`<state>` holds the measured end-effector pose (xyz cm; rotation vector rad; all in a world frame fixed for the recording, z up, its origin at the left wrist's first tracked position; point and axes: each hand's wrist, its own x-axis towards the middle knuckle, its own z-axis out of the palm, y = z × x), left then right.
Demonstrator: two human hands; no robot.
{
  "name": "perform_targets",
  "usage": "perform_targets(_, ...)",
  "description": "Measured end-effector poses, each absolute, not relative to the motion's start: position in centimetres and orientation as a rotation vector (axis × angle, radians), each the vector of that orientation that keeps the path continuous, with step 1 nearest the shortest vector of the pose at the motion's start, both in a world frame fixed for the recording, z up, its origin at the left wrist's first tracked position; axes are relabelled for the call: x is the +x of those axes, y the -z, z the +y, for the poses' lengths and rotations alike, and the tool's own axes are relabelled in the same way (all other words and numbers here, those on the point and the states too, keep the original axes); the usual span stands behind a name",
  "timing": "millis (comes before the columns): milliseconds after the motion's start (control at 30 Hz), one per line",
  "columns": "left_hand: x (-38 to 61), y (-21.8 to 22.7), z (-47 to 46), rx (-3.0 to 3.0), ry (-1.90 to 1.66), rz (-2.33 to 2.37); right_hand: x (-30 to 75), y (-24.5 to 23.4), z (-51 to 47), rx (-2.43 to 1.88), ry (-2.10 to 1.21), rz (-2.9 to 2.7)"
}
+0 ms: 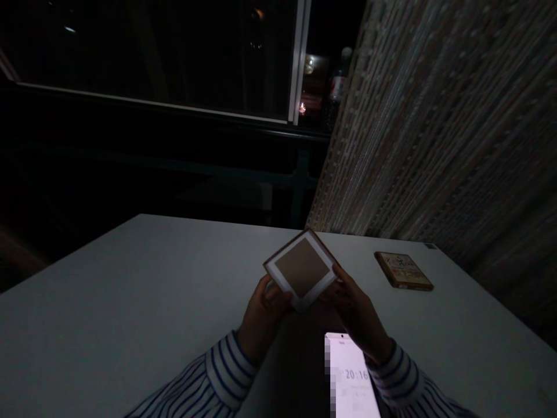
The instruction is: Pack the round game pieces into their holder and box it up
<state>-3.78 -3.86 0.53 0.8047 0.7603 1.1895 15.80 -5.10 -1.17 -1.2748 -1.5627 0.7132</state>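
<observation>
Both of my hands hold a flat square frame-like piece (303, 268) above the white table, tilted with one corner pointing away from me. It has a thin brown edge, a white border and a plain brown middle; in the dim light I cannot tell exactly what it is. My left hand (266, 310) grips its near left side, thumb on the border. At the near right side, my right hand (357, 310) closes on it, some fingers hidden underneath. A lit phone (351, 377) showing 20:16 lies below, partly covered by my right wrist.
A flat box (404, 270) with a printed, colourful top lies on the right of the white table (174, 278). String curtains (391, 128) hang behind the table's right side. Near the dark window (152, 52) stands a bottle (338, 87).
</observation>
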Motion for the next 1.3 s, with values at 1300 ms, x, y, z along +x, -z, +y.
perform_targets(1300, -5.5, -0.5, -3.0, 1.256, -1.492, 1.086, 16.3, -0.7, -5.1, -1.186, -1.073, -1.504)
